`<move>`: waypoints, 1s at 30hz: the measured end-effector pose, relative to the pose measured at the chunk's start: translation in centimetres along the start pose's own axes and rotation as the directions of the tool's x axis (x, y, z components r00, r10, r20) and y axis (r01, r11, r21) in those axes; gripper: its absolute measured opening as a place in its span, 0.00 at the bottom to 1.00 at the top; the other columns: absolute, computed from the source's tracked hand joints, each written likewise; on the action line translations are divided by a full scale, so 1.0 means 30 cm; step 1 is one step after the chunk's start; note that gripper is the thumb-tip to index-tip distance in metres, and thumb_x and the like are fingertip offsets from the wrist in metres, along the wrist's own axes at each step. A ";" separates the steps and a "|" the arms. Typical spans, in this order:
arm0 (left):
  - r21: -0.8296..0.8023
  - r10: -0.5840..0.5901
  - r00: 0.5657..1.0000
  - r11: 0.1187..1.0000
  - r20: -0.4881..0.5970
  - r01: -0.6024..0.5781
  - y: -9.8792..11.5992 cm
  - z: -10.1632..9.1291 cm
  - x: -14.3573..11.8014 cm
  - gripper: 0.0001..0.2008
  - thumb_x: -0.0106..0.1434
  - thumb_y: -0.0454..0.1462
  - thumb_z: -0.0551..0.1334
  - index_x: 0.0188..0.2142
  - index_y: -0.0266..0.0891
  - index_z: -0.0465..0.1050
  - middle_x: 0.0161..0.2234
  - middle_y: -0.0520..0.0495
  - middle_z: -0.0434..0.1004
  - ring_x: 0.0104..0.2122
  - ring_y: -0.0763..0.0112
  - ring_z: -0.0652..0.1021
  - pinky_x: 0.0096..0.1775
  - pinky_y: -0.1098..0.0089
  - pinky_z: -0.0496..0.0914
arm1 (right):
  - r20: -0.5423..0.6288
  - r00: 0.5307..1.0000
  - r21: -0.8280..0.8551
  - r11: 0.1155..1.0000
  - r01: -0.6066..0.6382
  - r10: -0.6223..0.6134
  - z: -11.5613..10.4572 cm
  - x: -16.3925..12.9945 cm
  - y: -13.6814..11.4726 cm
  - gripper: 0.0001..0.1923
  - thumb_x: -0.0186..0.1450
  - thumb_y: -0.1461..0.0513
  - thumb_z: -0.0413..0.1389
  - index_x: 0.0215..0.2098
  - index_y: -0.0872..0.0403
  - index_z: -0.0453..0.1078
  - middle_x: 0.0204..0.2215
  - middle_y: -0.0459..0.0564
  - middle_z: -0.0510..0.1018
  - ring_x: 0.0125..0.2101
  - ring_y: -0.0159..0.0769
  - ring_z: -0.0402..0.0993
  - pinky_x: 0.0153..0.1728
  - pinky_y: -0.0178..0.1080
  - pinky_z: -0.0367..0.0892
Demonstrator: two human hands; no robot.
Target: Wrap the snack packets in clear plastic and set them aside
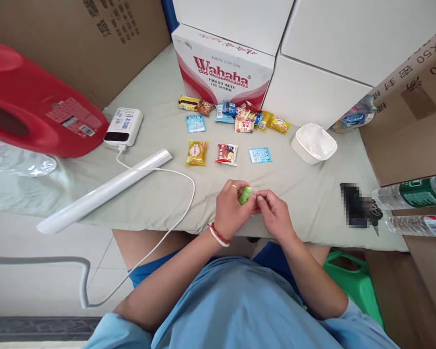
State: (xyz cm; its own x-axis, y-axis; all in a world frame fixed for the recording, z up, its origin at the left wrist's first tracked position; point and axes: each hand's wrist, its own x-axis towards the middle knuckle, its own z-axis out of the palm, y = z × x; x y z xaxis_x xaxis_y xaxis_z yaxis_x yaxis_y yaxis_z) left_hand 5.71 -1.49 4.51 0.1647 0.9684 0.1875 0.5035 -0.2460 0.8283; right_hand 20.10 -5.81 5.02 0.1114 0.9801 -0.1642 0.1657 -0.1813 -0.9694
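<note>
We've got left hand & right hand both pinching the green packet at the surface's near edge; a slip likely drops it off.

Counted across the pale green cloth-covered table

Three small packets lie in a front row — one yellow, one red-and-white, one light blue — and a further light blue packet sits behind them; the heap of mixed wrapped snacks by the box is too crowded to number. One green wrapped sweet, one white plastic bowl, one white power bank, one long white tube, two clear plastic water bottles, one red plastic jug.
</note>
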 end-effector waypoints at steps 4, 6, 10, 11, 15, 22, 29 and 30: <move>0.262 0.542 0.803 0.761 0.247 -0.594 0.031 0.068 -0.067 0.10 0.74 0.33 0.53 0.44 0.38 0.74 0.34 0.46 0.74 0.35 0.65 0.76 0.39 0.64 0.68 | -0.023 0.980 0.380 0.909 -0.172 0.195 -0.053 -0.045 0.025 0.22 0.66 0.44 0.60 0.50 0.48 0.70 0.32 0.45 0.78 0.34 0.37 0.75 0.36 0.39 0.71; 0.235 0.620 0.658 0.627 0.427 -0.743 0.016 0.099 -0.091 0.11 0.74 0.32 0.52 0.45 0.36 0.73 0.34 0.45 0.74 0.36 0.64 0.76 0.40 0.63 0.68 | 0.029 0.961 0.400 0.878 -0.265 0.276 -0.085 -0.051 0.053 0.26 0.63 0.44 0.64 0.53 0.48 0.70 0.33 0.45 0.79 0.35 0.37 0.75 0.38 0.38 0.71; 0.009 0.649 0.452 0.566 0.611 -0.824 -0.028 0.110 -0.121 0.10 0.70 0.33 0.56 0.48 0.34 0.72 0.38 0.42 0.75 0.40 0.61 0.76 0.48 0.59 0.70 | 0.124 0.929 0.358 0.857 -0.370 0.350 -0.140 -0.049 0.110 0.30 0.59 0.47 0.70 0.54 0.49 0.69 0.34 0.45 0.81 0.34 0.35 0.75 0.37 0.36 0.69; -0.042 0.657 0.421 0.567 0.626 -0.823 -0.036 0.104 -0.124 0.11 0.70 0.33 0.57 0.49 0.34 0.72 0.37 0.42 0.75 0.40 0.61 0.75 0.49 0.59 0.70 | 0.134 0.928 0.350 0.859 -0.374 0.349 -0.147 -0.048 0.118 0.30 0.59 0.48 0.70 0.54 0.49 0.69 0.34 0.44 0.80 0.32 0.34 0.75 0.35 0.36 0.68; -0.116 0.639 0.414 0.620 0.648 -0.776 -0.039 0.082 -0.125 0.15 0.68 0.34 0.57 0.52 0.33 0.71 0.39 0.43 0.76 0.40 0.61 0.76 0.50 0.58 0.70 | 0.216 0.933 0.259 0.905 -0.338 0.287 -0.144 -0.047 0.114 0.27 0.62 0.49 0.67 0.54 0.50 0.69 0.35 0.45 0.81 0.35 0.35 0.77 0.38 0.36 0.69; -0.162 0.698 0.423 0.606 0.578 -0.779 -0.019 0.063 -0.083 0.15 0.67 0.29 0.55 0.52 0.37 0.71 0.46 0.40 0.79 0.43 0.62 0.78 0.49 0.60 0.73 | 0.031 0.985 0.169 0.970 -0.173 0.170 -0.293 -0.013 0.080 0.23 0.63 0.50 0.66 0.53 0.50 0.73 0.42 0.49 0.84 0.43 0.40 0.80 0.46 0.42 0.74; 0.185 0.578 0.762 0.748 0.291 -0.638 -0.193 -0.101 -0.022 0.13 0.68 0.27 0.58 0.50 0.39 0.72 0.48 0.40 0.78 0.45 0.62 0.79 0.47 0.60 0.74 | -0.787 0.561 0.309 0.951 -0.002 0.257 -0.907 0.297 0.095 0.10 0.63 0.60 0.64 0.40 0.52 0.70 0.34 0.44 0.78 0.25 0.27 0.71 0.19 0.28 0.59; 0.239 0.555 0.780 0.747 0.290 -0.621 -0.226 -0.119 -0.019 0.12 0.69 0.28 0.59 0.50 0.39 0.72 0.47 0.40 0.78 0.44 0.61 0.79 0.46 0.60 0.75 | -0.814 0.477 0.332 0.940 -0.086 0.331 -0.975 0.369 0.101 0.05 0.66 0.62 0.61 0.37 0.53 0.68 0.31 0.43 0.77 0.23 0.26 0.69 0.18 0.28 0.57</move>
State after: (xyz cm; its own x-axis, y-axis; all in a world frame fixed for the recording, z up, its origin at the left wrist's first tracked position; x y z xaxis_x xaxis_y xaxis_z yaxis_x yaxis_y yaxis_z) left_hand -0.82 -0.24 0.68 0.6538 0.6063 0.4527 0.4767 -0.7947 0.3758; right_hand 50.50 2.15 5.61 0.9058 0.3417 -0.2505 -0.1787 -0.2279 -0.9571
